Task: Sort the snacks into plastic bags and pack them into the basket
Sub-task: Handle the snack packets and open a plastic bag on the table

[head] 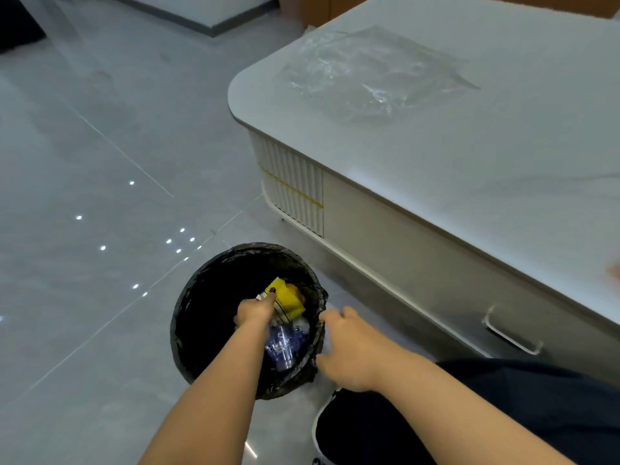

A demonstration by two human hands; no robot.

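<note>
Snack bags are lying inside the black-lined basket, at twelve o'clock from the nearer left hand, whose fingers are pinching the yellow one; right hand fingers are gripping the rim.

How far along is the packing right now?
Done: bagged snacks, blue ones and a yellow pack, already lie in the black-lined basket. In hand: the left hand reaches inside, pinching something; the right hand holds the rim. Left: clear plastic bags lie unused on the table.
</note>
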